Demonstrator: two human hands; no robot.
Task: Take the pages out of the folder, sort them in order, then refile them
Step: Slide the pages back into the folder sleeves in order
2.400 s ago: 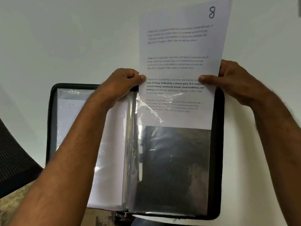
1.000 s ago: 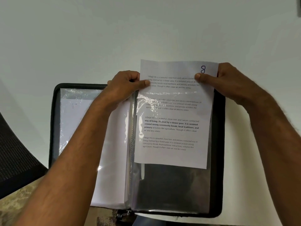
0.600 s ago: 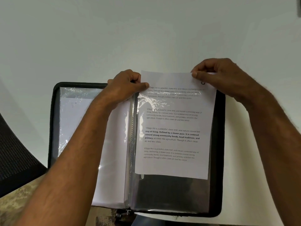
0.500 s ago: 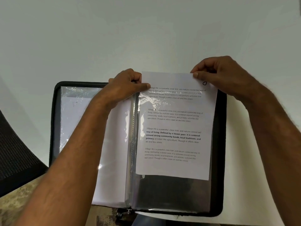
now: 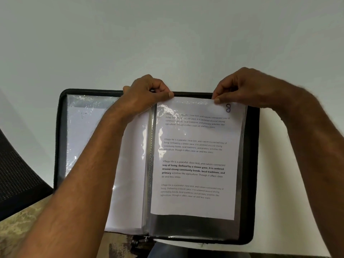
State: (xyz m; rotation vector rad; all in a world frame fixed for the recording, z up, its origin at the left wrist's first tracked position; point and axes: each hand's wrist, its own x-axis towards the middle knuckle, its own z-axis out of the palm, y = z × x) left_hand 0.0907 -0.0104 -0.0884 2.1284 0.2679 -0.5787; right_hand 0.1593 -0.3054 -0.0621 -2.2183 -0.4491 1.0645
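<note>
Page 8 (image 5: pixel 195 164) now deeper in sleeve, upright, seemingly near-seated, both hands' fingers (image 5: pixel 216 101) pinching its top.

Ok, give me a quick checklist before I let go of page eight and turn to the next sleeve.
1. Page 8 inside the clear sleeve: ok, plastic glare lies over it.
2. Page pushed fully down: not ok, a dark empty strip shows below its bottom edge.
3. Page square in sleeve: not ok, slightly tilted.
4. Left hand pinches the sleeve's top corner: ok.
5. Right hand pinches at the top edge: ok.
6. Folder lies open flat on the table: ok.
</note>
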